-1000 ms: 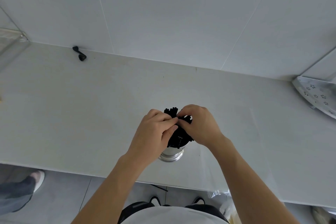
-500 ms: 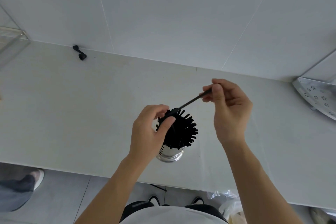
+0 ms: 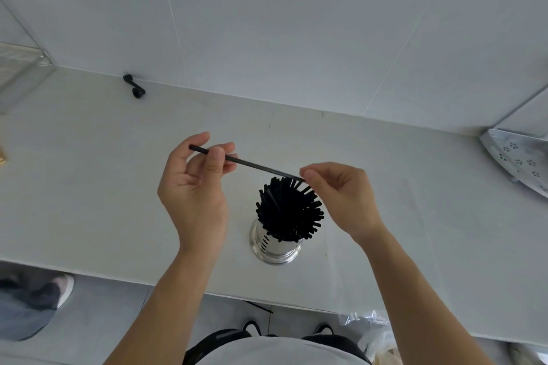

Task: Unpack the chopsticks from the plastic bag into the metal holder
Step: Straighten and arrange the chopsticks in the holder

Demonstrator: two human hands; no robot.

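Note:
A shiny metal holder (image 3: 277, 249) stands on the white counter (image 3: 89, 187), packed with several black chopsticks (image 3: 289, 210) that fan out from its top. One single black chopstick (image 3: 252, 163) is held level above the holder. My left hand (image 3: 194, 187) pinches its thick end between thumb and fingers, up and left of the holder. My right hand (image 3: 341, 195) pinches its thin end just above the fanned bundle. A crumpled clear plastic bag (image 3: 367, 332) lies low at the right, below the counter's front edge.
A small black hook (image 3: 135, 87) sits where the counter meets the tiled wall. A perforated metal corner shelf (image 3: 519, 160) juts in at the right edge. A glass rack (image 3: 20, 68) is at the left. Another person's shoe (image 3: 63, 287) is on the floor at lower left.
My right hand pulled one chopstick up out of the bundle, then my left hand left the holder and took its other end. The chopstick now lies level between both hands.

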